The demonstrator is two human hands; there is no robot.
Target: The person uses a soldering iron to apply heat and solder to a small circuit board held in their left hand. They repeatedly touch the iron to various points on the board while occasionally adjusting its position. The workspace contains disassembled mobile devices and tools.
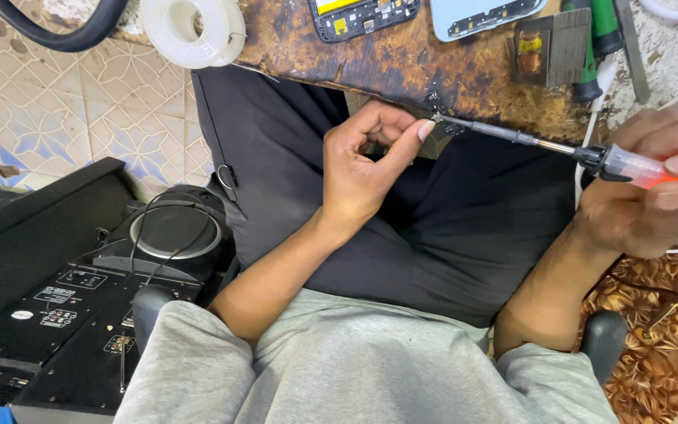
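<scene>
My left hand (366, 161) pinches a tiny metal part (438, 118) between thumb and forefinger, just below the edge of the scorched wooden bench (402, 67). My right hand (657, 188) grips a soldering iron (629, 166) by its clear and orange handle. The iron's dark tip (464, 126) reaches left and meets the tiny part at my left fingertips. Both hands hover above my lap in dark trousers (449, 235).
On the bench lie an opened phone with its circuit board (359, 16), a pale phone screen panel (476, 16), a white solder spool (190, 30) and green-handled tools (598, 43). A black speaker unit with a round cone (170, 232) stands on the tiled floor at left.
</scene>
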